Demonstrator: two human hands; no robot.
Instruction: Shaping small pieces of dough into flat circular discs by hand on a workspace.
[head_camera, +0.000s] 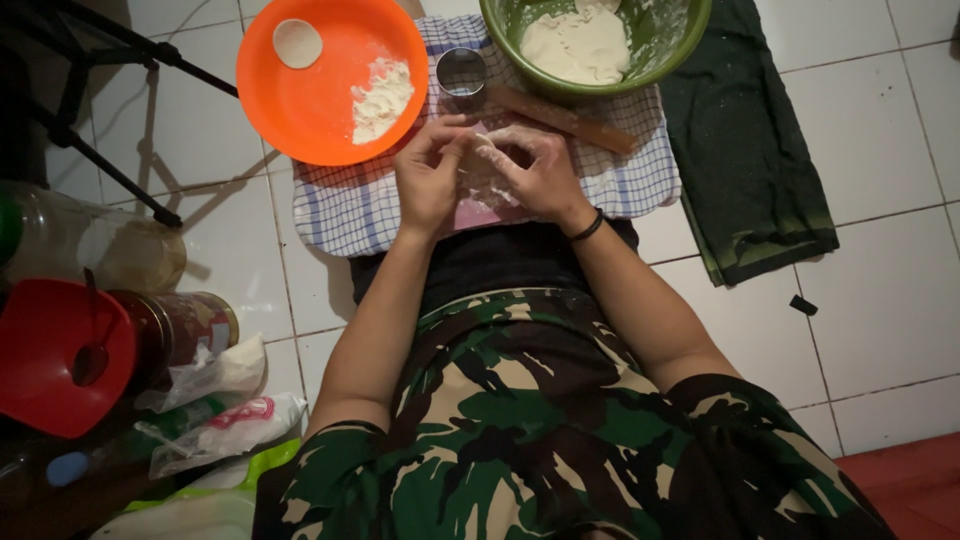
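1. The fingers (478, 150) of both hands, the left hand (430, 178) and the right hand (540, 175), pinch a floury piece of dough (485, 180) at upper centre, over the checked cloth (350, 205).
2. Best to keep the pinches light and even, working round its edge.
3. Orange plate (320, 100) of flour sits upper left, green bowl (660, 50) above.

I see a floor (880, 300) of white square tiles with dark grout | a red strip (910, 480) at near right | black tripod legs (110, 150) casting shadows at far left | dim light, brighter toward the far side, dark at near left
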